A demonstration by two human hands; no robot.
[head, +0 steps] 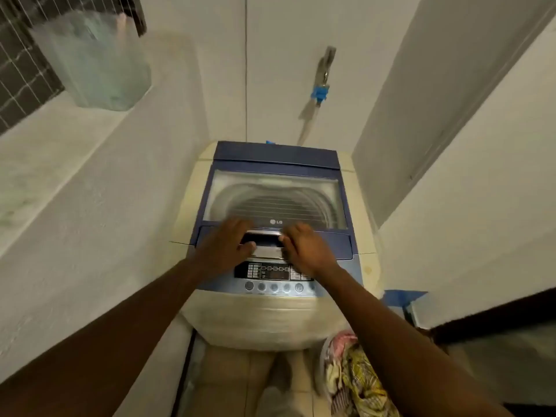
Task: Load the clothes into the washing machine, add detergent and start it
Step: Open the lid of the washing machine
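Hands meet at the lid handle (264, 236) of the washing machine (270, 314), which fills the middle of the view: the left hand (224, 248) grips it from 9 o'clock, fingers curled over its top edge and thumb under, and the right hand (305, 246) closes on its other end from 3 o'clock. Both sit at the front edge of the lid (275, 200), the likely place to lift from, since the hinge seems to lie at 12 o'clock by the wall. The lid is down, and the drum shows empty through its window. Clothes (355, 377) wait in a heap on the floor at 5 o'clock, close beside the machine. The button panel (272, 275) lies just below the wrists, untouched. A tap (323, 76) juts from the wall at 12 o'clock. No detergent is in sight
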